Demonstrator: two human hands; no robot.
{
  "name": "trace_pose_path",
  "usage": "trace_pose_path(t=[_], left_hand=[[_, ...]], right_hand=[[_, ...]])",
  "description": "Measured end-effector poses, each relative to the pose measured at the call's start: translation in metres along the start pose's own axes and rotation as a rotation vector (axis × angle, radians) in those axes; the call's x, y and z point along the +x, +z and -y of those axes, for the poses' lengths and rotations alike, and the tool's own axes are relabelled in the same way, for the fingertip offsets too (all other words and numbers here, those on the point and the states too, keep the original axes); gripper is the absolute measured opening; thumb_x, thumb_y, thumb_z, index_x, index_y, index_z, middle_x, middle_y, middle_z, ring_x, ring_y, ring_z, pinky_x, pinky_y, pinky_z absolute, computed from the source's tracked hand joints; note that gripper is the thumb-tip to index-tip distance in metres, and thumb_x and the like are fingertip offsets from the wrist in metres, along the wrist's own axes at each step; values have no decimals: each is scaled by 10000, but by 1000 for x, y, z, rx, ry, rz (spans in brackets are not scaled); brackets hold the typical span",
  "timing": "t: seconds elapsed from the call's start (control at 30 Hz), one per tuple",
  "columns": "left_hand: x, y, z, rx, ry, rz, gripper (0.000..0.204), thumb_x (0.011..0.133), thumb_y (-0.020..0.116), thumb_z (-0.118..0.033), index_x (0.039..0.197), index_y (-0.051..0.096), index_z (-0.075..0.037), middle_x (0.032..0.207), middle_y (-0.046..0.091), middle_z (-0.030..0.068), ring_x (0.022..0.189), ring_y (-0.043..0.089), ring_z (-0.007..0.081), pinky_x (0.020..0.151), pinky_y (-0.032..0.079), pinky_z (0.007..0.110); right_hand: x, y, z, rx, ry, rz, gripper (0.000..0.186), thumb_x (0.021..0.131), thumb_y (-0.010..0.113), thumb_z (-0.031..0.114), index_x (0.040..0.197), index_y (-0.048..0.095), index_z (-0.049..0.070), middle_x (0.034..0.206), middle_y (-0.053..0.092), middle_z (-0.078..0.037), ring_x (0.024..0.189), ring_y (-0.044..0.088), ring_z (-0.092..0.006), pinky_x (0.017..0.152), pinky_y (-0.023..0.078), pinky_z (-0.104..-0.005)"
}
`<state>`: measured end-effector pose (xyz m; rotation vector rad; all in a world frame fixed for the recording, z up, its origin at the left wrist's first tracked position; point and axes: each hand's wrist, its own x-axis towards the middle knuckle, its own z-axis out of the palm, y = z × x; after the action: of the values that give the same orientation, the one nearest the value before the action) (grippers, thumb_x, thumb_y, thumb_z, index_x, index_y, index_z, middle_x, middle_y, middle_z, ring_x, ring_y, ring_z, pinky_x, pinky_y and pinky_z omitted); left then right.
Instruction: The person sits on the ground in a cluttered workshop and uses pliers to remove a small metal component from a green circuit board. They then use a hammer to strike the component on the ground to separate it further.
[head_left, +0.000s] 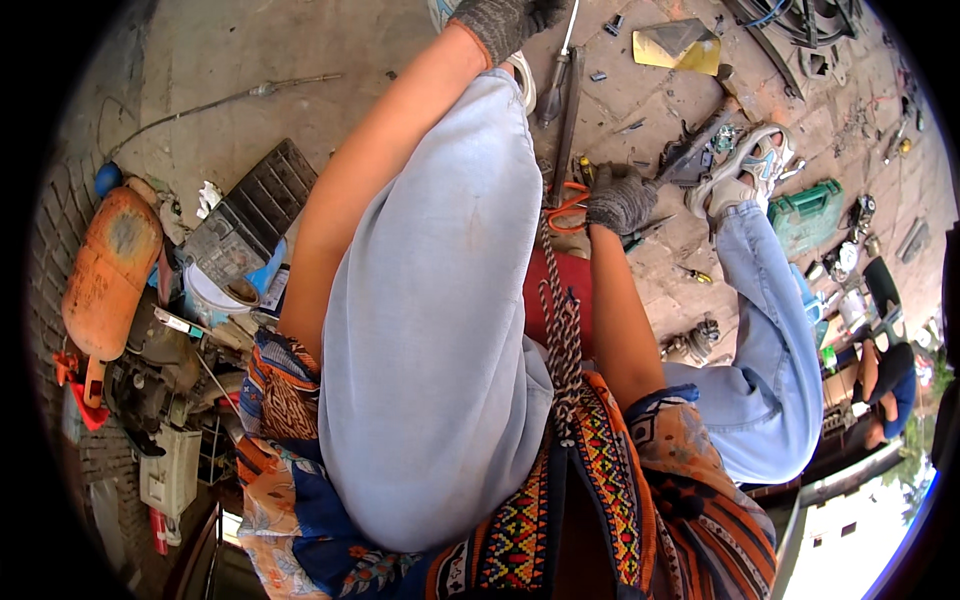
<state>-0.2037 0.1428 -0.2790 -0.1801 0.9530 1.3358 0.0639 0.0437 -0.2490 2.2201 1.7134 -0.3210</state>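
Observation:
My left hand (pixel 497 24), in a dark grey knit glove, reaches past my left knee to the top edge of the view. Its fingers look curled, and what they hold, if anything, is cut off. Close by lies a screwdriver (pixel 551 103) with a long metal shaft, beside a dark flat bar (pixel 571 125). Between my legs my right hand (pixel 622 199), gloved alike, is low over the ground with bent fingers. Orange loop handles (pixel 568 208), like those of scissors, lie against its left side. Whether it grips them is hidden. A dark blade-like tool (pixel 690 150) lies just beyond it.
Right of my right foot is a green plastic case (pixel 806 216). A yellow metal sheet (pixel 676 47) and small parts litter the paving. At left are a black tray (pixel 250 215), an orange tank-like object (pixel 113 270) and a white bucket (pixel 208 296). Another person (pixel 890 385) is at far right.

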Motion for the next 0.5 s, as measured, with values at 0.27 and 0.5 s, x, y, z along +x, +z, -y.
trace_pose_path(t=[0.27,0.5], left_hand=[[11,-12,-1,34,-26,64,40,811,605,-80,833,604,-46,776,629,65,707,609,171,599,526,283],[-71,38,-53,355,52,-33,126,826,601,-112,909,638,-25,808,640,51,717,615,143,644,530,250]], right_hand=[[-3,7,1,35,-131,-20,207,757,590,205,859,623,28,937,565,-219,937,529,-375,830,425,-429],[0,-73,36,986,-146,185,132,871,541,125,960,517,31,782,579,-87,676,578,-189,624,472,-299]])
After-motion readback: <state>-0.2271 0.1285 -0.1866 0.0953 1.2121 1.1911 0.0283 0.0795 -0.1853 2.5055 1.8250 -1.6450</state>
